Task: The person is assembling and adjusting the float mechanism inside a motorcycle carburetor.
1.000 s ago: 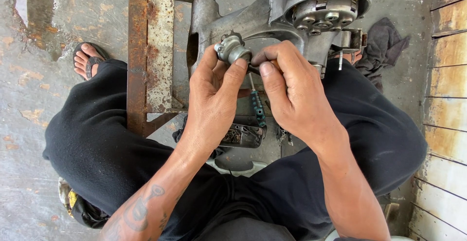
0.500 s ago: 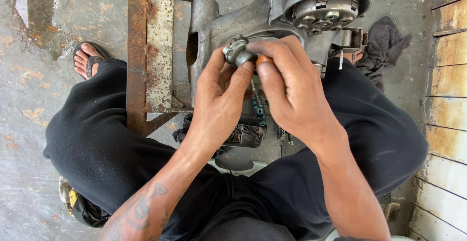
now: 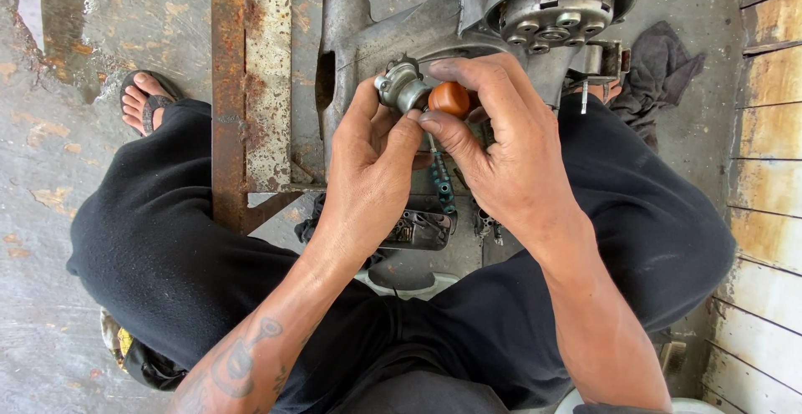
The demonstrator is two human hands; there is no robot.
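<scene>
My left hand [image 3: 368,172] pinches a small grey metal part [image 3: 399,88] between thumb and fingers, just in front of a large grey engine casing [image 3: 434,34]. My right hand [image 3: 501,147] holds a small orange rounded piece [image 3: 449,98] pressed against that metal part. Below the hands hangs a thin tool with a dark teal ribbed grip [image 3: 443,184]; its top is hidden behind my fingers, so I cannot tell which hand holds it.
A rusty steel frame [image 3: 242,88] stands to the left of the casing. A dark rag [image 3: 660,67] lies at the right. Below the hands sits a small metal housing [image 3: 418,230]. My legs in black trousers flank the work; a sandalled foot [image 3: 144,101] rests left.
Both hands have stayed at the casing with the metal part. The right fingers have shifted, and the orange piece now shows between them.
</scene>
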